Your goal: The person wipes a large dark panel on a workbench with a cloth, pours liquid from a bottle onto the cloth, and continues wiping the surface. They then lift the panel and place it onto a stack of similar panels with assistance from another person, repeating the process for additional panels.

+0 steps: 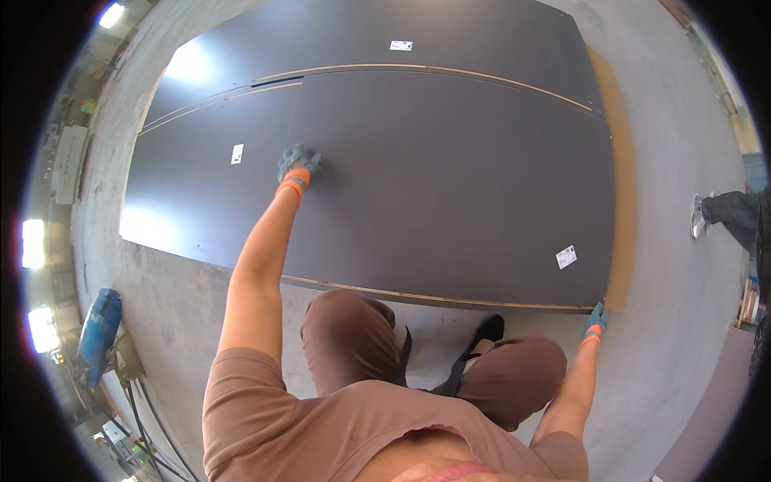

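Observation:
Large dark grey boards lie low in front of me. My left hand (pixel 299 162), in a grey-blue work glove with an orange cuff, rests with fingers spread on the near dark board (pixel 446 181), close to a seam with the board section at the left. At the board's near right corner is my right hand (pixel 595 320), gloved alike; its fingers touch the corner, but their grip is too small to tell. White labels bearing writing stick to the left section (pixel 237 154), the near board's right end (pixel 566 256) and the far dark board (pixel 400 46).
A brown panel edge (pixel 623 181) shows along the right end of the boards. Another person's leg and shoe (pixel 697 217) are at the far right. A blue object (pixel 101 331), cables and equipment stand at the left on the concrete floor (pixel 174 301).

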A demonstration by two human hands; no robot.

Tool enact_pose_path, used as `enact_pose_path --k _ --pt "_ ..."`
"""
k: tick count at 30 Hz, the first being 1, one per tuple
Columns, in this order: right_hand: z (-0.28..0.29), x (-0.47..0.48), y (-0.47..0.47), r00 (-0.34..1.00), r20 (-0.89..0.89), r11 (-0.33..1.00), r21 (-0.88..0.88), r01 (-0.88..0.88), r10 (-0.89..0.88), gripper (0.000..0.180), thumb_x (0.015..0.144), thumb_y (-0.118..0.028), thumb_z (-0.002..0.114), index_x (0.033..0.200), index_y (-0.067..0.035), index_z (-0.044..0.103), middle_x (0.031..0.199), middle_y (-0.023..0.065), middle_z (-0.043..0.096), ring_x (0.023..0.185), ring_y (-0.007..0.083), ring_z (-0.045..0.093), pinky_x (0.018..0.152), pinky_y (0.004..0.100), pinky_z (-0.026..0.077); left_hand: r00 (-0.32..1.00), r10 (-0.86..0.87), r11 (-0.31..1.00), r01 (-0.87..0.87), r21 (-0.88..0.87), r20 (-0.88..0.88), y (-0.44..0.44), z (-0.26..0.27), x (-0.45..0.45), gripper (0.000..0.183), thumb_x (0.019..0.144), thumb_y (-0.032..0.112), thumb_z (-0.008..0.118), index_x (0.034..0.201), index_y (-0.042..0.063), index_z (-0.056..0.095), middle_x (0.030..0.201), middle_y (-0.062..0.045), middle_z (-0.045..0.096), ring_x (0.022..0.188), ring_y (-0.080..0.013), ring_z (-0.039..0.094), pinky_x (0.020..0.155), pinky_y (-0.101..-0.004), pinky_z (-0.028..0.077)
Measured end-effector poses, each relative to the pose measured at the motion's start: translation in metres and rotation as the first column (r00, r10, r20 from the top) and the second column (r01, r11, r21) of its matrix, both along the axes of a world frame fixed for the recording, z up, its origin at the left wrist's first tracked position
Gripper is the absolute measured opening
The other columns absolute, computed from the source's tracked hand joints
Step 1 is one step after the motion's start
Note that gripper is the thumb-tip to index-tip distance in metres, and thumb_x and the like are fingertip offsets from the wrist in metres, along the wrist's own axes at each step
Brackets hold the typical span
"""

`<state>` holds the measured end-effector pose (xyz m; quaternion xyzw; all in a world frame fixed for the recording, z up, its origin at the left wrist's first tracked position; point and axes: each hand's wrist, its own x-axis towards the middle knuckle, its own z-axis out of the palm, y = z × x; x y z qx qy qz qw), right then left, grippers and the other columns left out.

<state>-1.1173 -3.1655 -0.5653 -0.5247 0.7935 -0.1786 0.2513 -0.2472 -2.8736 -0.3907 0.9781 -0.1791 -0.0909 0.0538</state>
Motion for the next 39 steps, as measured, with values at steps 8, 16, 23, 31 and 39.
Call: enact_pose_path --k 8,16,23,31,39 --pt "-0.032 0.023 -0.025 0.974 0.070 0.976 -0.063 -0.210 0.214 0.049 0.101 -0.038 0.053 0.130 0.001 0.061 0.126 0.0225 0.067 0.116 0.0376 0.064 0.099 0.0415 0.049 0.989 -0.022 1.000 0.022 0.002 0.144 0.138 -0.043 0.054 0.076 0.086 0.058 0.062 0.142 0.008 0.051 0.147 -0.017 0.048 0.136 -0.0402 0.043 0.112 -0.0473 0.040" --pt "0.063 0.097 0.008 0.904 -0.419 0.934 -0.284 -0.216 0.082 0.060 0.099 -0.046 0.053 0.141 -0.003 0.052 0.143 0.0243 0.054 0.130 0.0406 0.053 0.108 0.0468 0.043 0.922 -0.113 0.993 0.114 0.019 0.370 0.142 -0.040 -0.052 0.078 0.094 0.059 0.055 0.154 0.012 0.038 0.161 -0.022 0.031 0.148 -0.0408 0.029 0.120 -0.0502 0.026" --pt "0.080 0.101 -0.001 0.925 -0.365 0.976 -0.140 -0.168 0.107 0.063 0.098 -0.053 0.049 0.139 -0.005 0.055 0.139 0.0214 0.058 0.128 0.0410 0.055 0.107 0.0471 0.044 0.997 0.011 0.997 -0.004 -0.083 0.082 0.121 -0.061 -0.050 0.077 0.097 0.059 0.051 0.153 0.008 0.038 0.159 -0.021 0.035 0.148 -0.0382 0.030 0.121 -0.0436 0.027" --pt "0.080 0.130 -0.027 0.960 -0.207 0.972 -0.097 -0.214 0.191 0.072 0.097 -0.055 0.052 0.139 0.003 0.053 0.143 0.0276 0.053 0.134 0.0429 0.049 0.112 0.0469 0.039 0.978 0.064 0.983 -0.028 -0.179 0.199 0.160 -0.074 -0.038 0.071 0.094 0.054 0.057 0.142 0.003 0.049 0.145 -0.023 0.050 0.135 -0.0419 0.046 0.114 -0.0464 0.037" --pt "0.050 0.057 -0.041 0.937 -0.285 0.966 -0.095 -0.239 0.204 0.056 0.102 -0.047 0.048 0.110 0.004 0.070 0.112 0.0282 0.069 0.105 0.0451 0.065 0.088 0.0485 0.052 0.857 0.506 0.862 -0.501 -0.077 0.096 0.224 -0.040 -0.061 0.063 0.091 0.059 0.056 0.114 0.002 0.068 0.120 -0.026 0.066 0.113 -0.0432 0.062 0.097 -0.0495 0.049"
